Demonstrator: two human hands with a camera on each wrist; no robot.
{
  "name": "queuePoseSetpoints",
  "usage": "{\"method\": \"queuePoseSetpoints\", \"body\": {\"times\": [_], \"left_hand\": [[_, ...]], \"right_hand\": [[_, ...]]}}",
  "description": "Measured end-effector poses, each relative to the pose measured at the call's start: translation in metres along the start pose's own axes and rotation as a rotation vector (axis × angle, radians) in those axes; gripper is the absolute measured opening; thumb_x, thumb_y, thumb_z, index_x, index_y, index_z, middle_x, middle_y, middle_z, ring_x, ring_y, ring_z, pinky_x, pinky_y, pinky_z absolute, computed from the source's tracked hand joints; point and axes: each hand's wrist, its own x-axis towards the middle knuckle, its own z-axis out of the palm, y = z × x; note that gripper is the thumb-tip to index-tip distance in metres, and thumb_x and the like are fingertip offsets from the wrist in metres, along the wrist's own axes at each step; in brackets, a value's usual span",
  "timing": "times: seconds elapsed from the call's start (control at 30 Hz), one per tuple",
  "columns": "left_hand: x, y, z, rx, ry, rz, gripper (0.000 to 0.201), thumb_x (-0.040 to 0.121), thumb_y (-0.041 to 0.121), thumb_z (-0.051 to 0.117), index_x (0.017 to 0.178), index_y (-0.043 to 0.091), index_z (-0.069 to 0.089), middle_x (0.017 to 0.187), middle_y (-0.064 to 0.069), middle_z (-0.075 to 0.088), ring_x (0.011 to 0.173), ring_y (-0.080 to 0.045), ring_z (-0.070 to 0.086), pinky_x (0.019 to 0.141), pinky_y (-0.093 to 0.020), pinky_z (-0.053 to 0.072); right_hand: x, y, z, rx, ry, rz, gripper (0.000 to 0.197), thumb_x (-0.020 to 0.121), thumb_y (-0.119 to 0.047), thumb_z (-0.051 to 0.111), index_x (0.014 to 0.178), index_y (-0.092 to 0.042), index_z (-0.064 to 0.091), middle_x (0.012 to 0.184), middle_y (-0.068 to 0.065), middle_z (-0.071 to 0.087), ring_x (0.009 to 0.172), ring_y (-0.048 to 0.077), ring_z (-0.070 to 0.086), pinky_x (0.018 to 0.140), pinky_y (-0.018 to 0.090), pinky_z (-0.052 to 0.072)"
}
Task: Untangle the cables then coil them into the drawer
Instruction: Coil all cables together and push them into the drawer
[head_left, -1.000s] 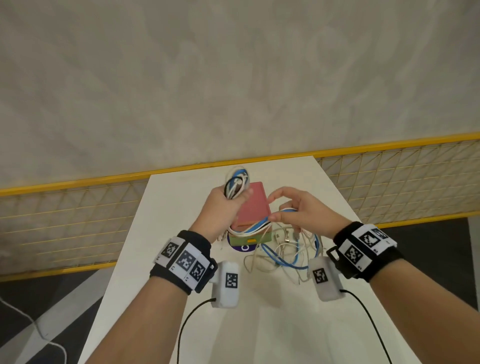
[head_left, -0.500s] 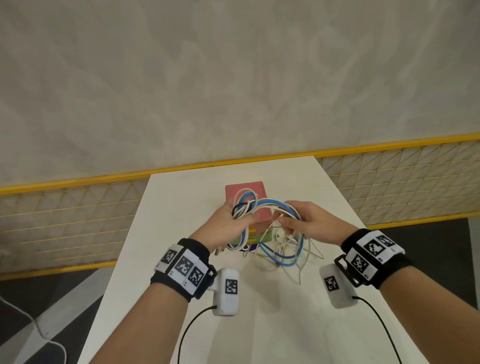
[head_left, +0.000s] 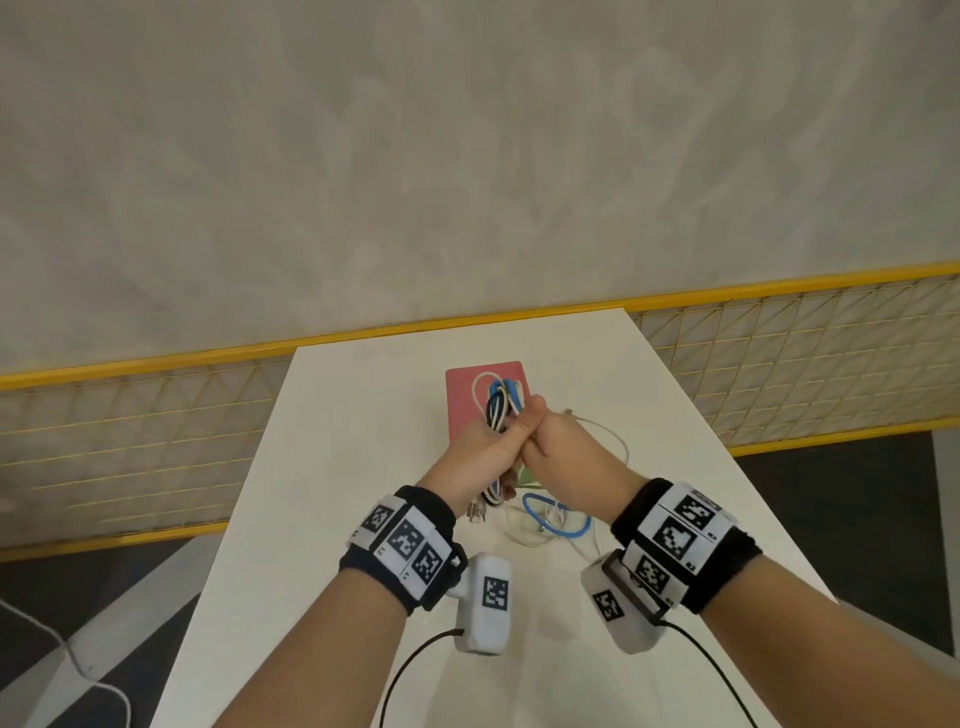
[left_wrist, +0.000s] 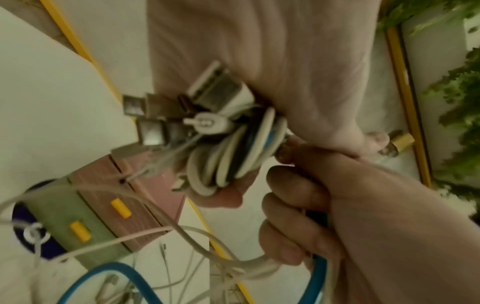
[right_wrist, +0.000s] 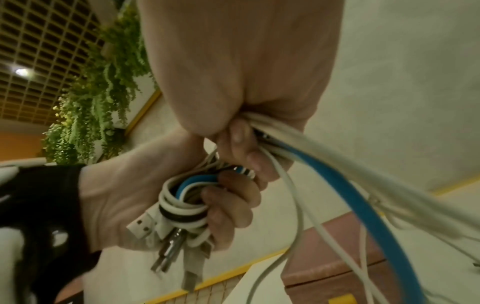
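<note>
White, blue and black cables (head_left: 497, 402) are partly coiled in the left hand (head_left: 480, 451), gripped above the pink drawer box (head_left: 462, 400), while the right hand (head_left: 558, 447) clutches trailing strands; loose cable (head_left: 556, 519) on the tabletop (head_left: 337, 441) remains, nothing stowed.

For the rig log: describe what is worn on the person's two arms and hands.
Both forearms are bare, with no sleeves or gloves. The left hand and right hand each have a black wristband carrying white tiles printed with black square-pattern markers. Under each wrist hangs a white rounded camera unit with its own marker and a thin black cable trailing back.
</note>
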Motion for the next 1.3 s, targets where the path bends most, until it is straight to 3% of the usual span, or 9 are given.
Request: {"method": "queuePoseSetpoints", "body": {"times": [0.2,0.37,0.57,0.73,0.83,0.97,1.1,1.17,1.3], "left_hand": [[0.001,-0.003,0.004,-0.142,0.163,-0.019,0.047,0.082,0.06,0.06,0.073,0.013,0.061,0.062,-0.011,0.056,0.057,-0.024,0.058,0.055,-0.032,0.046],[0.008,-0.001,0.0,-0.07,0.362,0.099,0.04,0.093,0.045,0.056,0.067,0.015,0.061,0.064,-0.006,0.065,0.061,-0.018,0.064,0.057,-0.029,0.05],[0.011,0.004,0.002,-0.235,0.459,0.142,0.029,0.099,0.024,0.052,0.078,0.009,0.065,0.065,-0.001,0.067,0.05,-0.008,0.063,0.049,-0.02,0.05],[0.011,0.012,-0.01,-0.541,0.548,0.132,0.033,0.096,0.034,0.057,0.072,0.011,0.058,0.053,0.001,0.057,0.048,-0.016,0.055,0.054,-0.03,0.046],[0.006,0.017,-0.019,-0.535,0.576,0.187,0.039,0.094,0.033,0.06,0.061,0.016,0.051,0.044,0.006,0.047,0.045,-0.013,0.045,0.05,-0.027,0.042],[0.005,0.019,-0.025,-0.399,0.598,0.284,0.037,0.088,0.033,0.069,0.061,0.016,0.052,0.048,-0.001,0.046,0.047,-0.016,0.045,0.051,-0.025,0.043],[0.002,0.028,-0.015,-0.358,0.524,0.381,0.031,0.084,0.035,0.072,0.067,0.014,0.055,0.051,-0.002,0.048,0.047,-0.015,0.047,0.053,-0.025,0.044],[-0.003,0.032,-0.018,-0.352,0.458,0.4,0.036,0.087,0.035,0.07,0.059,0.02,0.053,0.046,-0.002,0.046,0.045,-0.017,0.044,0.055,-0.029,0.045],[-0.013,0.03,-0.044,-0.346,0.268,0.4,0.042,0.088,0.033,0.069,0.057,0.014,0.048,0.042,-0.003,0.039,0.04,-0.021,0.035,0.057,-0.036,0.043]], "right_hand": [[0.0,0.001,0.002,-0.058,-0.081,-0.072,0.012,0.09,-0.012,0.042,0.09,-0.008,0.053,0.079,0.012,0.067,0.068,0.028,0.064,0.066,0.046,0.052],[-0.006,0.014,0.005,0.083,0.046,-0.12,0.02,0.087,-0.015,0.059,0.094,-0.026,0.044,0.072,-0.014,0.055,0.064,0.005,0.055,0.057,0.019,0.041],[-0.011,0.017,0.009,0.495,0.132,-0.061,0.043,0.086,-0.01,0.063,0.102,-0.028,0.028,0.093,0.005,0.073,0.074,0.018,0.068,0.07,0.035,0.055],[-0.017,0.056,0.017,0.028,-0.046,-0.062,0.022,0.085,-0.026,0.055,0.105,-0.024,0.045,0.087,0.0,0.064,0.078,0.021,0.061,0.073,0.044,0.051],[-0.016,0.076,0.015,-0.145,-0.166,-0.005,0.056,0.081,-0.035,0.063,0.132,-0.031,0.041,0.113,-0.003,0.066,0.102,0.021,0.062,0.088,0.036,0.048],[-0.004,0.05,0.005,-0.083,-0.228,-0.056,0.123,0.056,-0.07,0.072,0.149,-0.035,-0.001,0.157,-0.01,0.022,0.142,0.007,0.022,0.118,0.034,0.014],[0.018,0.014,0.02,0.15,-0.087,-0.108,0.054,0.082,-0.034,0.067,0.13,-0.026,0.043,0.102,0.004,0.068,0.088,0.015,0.065,0.079,0.035,0.053],[0.022,0.016,0.021,0.01,-0.104,-0.054,0.009,0.09,-0.027,0.057,0.098,-0.027,0.053,0.064,0.002,0.058,0.055,0.017,0.055,0.056,0.034,0.045],[0.022,0.042,0.004,-0.206,-0.172,0.055,0.006,0.085,-0.019,0.056,0.084,-0.02,0.062,0.077,0.003,0.065,0.071,0.025,0.059,0.062,0.032,0.042]]}}
